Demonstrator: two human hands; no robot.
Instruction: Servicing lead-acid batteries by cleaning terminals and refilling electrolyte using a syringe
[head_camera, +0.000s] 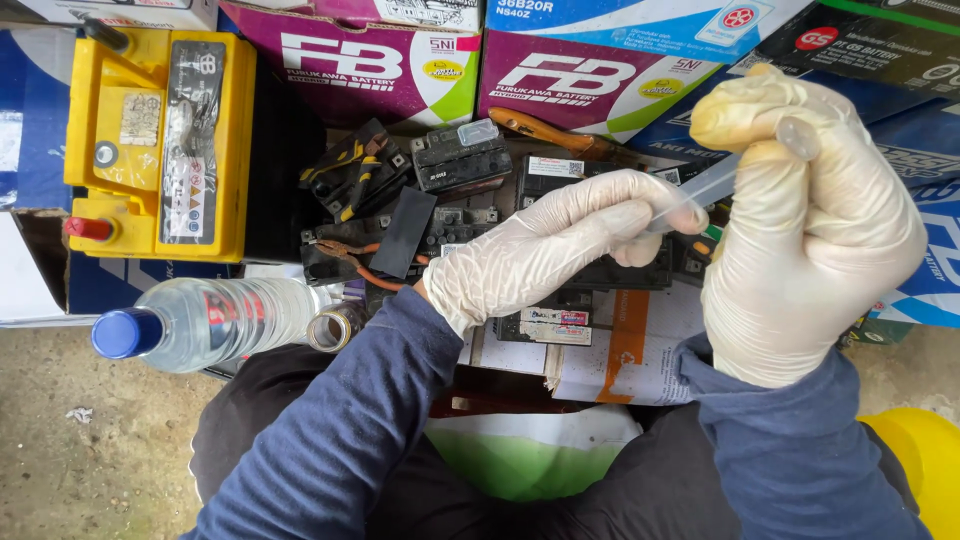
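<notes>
Both my hands wear pale latex gloves. My right hand (810, 230) is raised at the right and grips the upper part of a clear plastic syringe (722, 178), its thumb near the plunger end. My left hand (545, 245) reaches across from the lower left and pinches the lower tip of the same syringe with finger and thumb. Beneath the hands lie several small black batteries (462, 160) and black parts. Dark blue sleeves cover both arms.
A yellow battery (160, 140) stands at the upper left. A clear bottle with a blue cap (200, 322) lies beside a small metal can (335, 327). Cardboard battery boxes (350, 55) line the back. Orange-handled pliers (345, 262), papers (625, 350) and a yellow object (925, 450) are nearby.
</notes>
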